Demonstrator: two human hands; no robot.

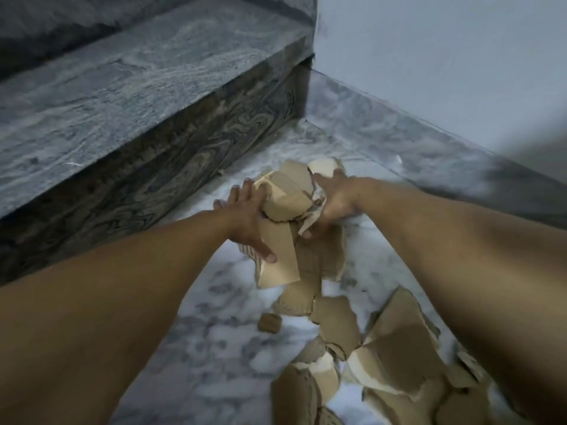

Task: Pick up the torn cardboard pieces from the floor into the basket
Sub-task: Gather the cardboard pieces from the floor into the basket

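**Both hands on a cardboard bundle, more scraps on the floor**

Head view: both hands clamp a bundle of torn cardboard (288, 191) between them, near the floor's far corner where the stone step (147, 96) meets the wall (445, 62). Left hand (248, 219) presses the bundle's left side, fingers spread along it, thumb down on a flat strip (280, 259) that hangs from the bundle toward the camera. Right hand (331, 207) grips the right side, fingers curled around crumpled pale pieces. Can't tell whether the bundle is lifted or sits on the floor.

Marble floor (196, 332) carries the rest: a run of torn cardboard pieces (399, 342) from under the hands to the near right edge, overlapping each other. One small scrap (269, 323) lies apart, just left of that run. A pale sliver (399, 158) sits by the right-hand skirting (414, 133). A tiny fragment (221, 172) lies at the foot of the step.

Basket not in frame.
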